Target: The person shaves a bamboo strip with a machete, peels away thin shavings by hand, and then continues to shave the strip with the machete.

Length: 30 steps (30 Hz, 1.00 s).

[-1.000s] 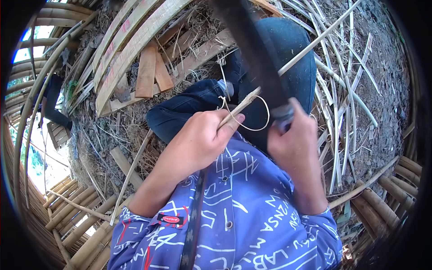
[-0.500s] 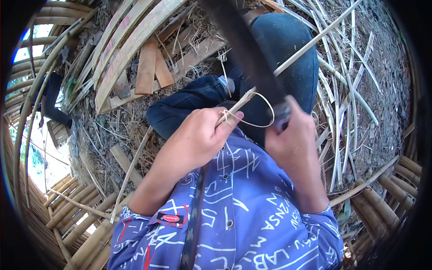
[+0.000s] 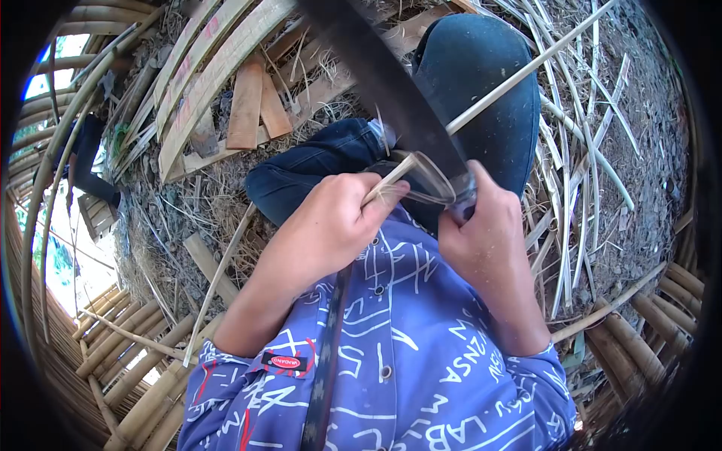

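Note:
My left hand (image 3: pixel 335 222) is closed around the near end of a slim pale bamboo strip (image 3: pixel 389 179). A strip in line with it (image 3: pixel 526 68) runs to the upper right on the far side of the blade. In my right hand (image 3: pixel 485 218) is the handle of a machete (image 3: pixel 391 83), its long dark blade slanting to the upper left across the strip's line. A thin curled shaving (image 3: pixel 432 180), blurred by motion, bows between the strip and the base of the blade. My right fingers partly hide the handle.
My bent knees in jeans (image 3: pixel 481 83) lie beyond my hands. Split bamboo slats (image 3: pixel 218 71) are at the upper left, with wood pieces (image 3: pixel 244 113) beside them. Loose strips (image 3: pixel 583 150) litter the ground at right. Bamboo poles (image 3: pixel 635 346) edge the sides. Another person's leg (image 3: pixel 89 161) shows at far left.
The machete and my right hand have shifted slightly left and down, and the blade sits nearer my left hand. The shaving's round loop has become a blurred, flatter curl.

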### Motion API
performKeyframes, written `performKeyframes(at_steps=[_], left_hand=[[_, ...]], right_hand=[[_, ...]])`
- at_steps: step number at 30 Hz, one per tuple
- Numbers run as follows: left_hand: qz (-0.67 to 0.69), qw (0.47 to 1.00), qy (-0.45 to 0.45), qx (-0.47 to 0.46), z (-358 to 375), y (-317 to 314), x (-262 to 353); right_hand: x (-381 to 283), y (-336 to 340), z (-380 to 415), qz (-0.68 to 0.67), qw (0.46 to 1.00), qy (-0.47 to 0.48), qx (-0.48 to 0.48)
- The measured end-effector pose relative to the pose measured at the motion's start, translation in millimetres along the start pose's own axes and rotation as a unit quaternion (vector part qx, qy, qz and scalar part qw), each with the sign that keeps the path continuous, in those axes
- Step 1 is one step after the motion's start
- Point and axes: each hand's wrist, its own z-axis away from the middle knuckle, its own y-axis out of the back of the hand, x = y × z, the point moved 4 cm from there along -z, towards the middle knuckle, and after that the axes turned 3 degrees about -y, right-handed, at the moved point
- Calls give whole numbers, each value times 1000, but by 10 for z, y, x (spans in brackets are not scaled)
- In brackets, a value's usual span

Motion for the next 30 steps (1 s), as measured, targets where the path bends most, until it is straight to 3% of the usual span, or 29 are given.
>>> performKeyframes(at_steps=[3,7,13,15,16,19,21,23,24,27,28,30], left_hand=[[8,1000,0,-13,-44,-3,59],[-15,1000,12,-22,1,59,49],[0,1000,14,-22,58,166,10],[-21,999,-23,-33,69,246,16],[-3,998,24,-65,66,275,-17],[46,998,5,-53,73,285,-44],[30,998,-20,-42,69,321,19],[24,992,-120,12,78,322,97],[-66,968,-226,83,61,315,124],[-35,956,-282,78,69,237,188],[-58,969,-229,70,84,236,236],[-49,965,-245,82,58,215,211]], right_hand=[[121,102,-53,24,1000,18,-9],[45,51,-35,-56,998,-39,13],[113,83,-71,-88,996,1,-24],[166,112,-87,-206,973,-97,-33],[191,145,-110,-243,964,-111,-8],[108,295,-217,-367,926,-79,45],[119,341,-324,-409,909,-46,72],[145,338,-410,-385,915,-40,115],[162,330,-437,-384,916,-37,110],[213,317,-509,-358,926,-65,102],[222,315,-529,-349,929,-79,95],[256,332,-524,-330,936,-86,89]])
